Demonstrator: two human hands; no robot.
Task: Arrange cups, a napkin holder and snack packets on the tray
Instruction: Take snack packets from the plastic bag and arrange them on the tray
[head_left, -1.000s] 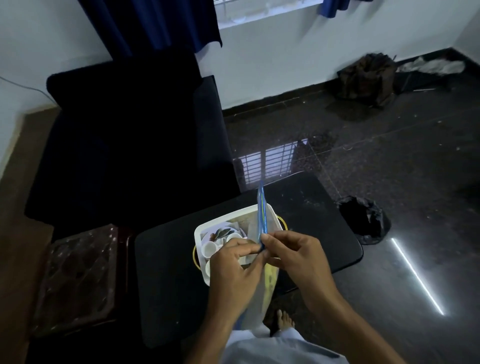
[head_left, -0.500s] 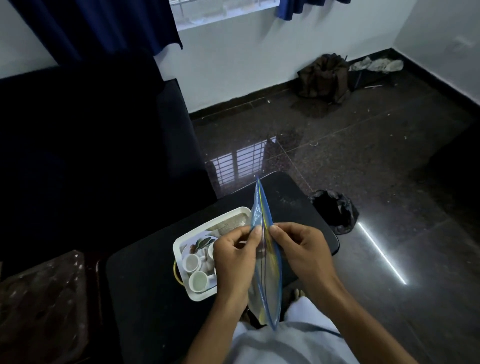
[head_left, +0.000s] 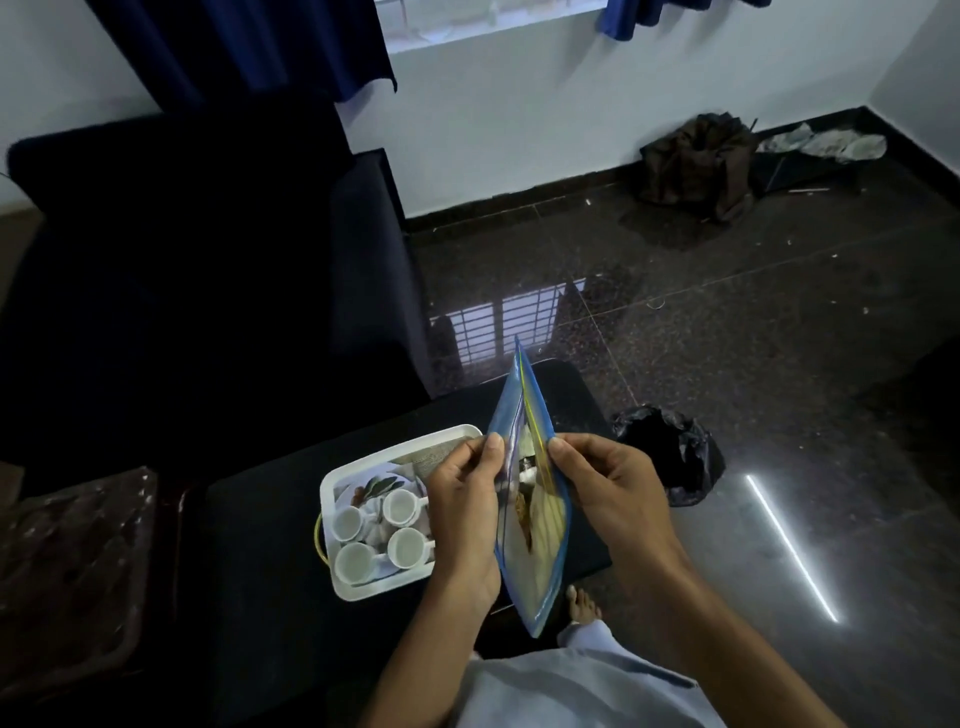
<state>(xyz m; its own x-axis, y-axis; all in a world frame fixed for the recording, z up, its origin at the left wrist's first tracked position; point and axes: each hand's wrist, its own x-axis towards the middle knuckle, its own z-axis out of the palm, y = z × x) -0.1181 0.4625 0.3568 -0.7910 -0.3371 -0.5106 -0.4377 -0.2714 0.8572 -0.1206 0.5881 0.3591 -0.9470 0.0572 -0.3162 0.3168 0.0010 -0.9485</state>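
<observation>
Bag mouth now pulled wider than half a second ago, hands further apart, and all four cups are clear of the left hand. Left hand (head_left: 462, 499) pinches the left lip of the blue-edged zip bag (head_left: 540, 571) between thumb and curled fingers. Right hand (head_left: 608, 488) pinches the right lip the same way. The bag hangs upright between the hands, far corner pointing up and away, bottom corner low near the person's lap. Yellowish and brown contents show inside the opening; what they are cannot be told.

White tray (head_left: 332, 478) sits on the black table (head_left: 270, 519), just left of the left hand. Four white cups (head_left: 400, 506) stand upright in the tray's near-left part in a two-by-two cluster, close together. The tray's far part shows a printed picture. The bag is held over the table's right side, beside the tray, not in it.

Dark sofa (head_left: 182, 286) stands behind the table. A black plastic bag (head_left: 670, 447) lies on the floor right of the table. A bare foot (head_left: 582, 605) shows under the bag.
</observation>
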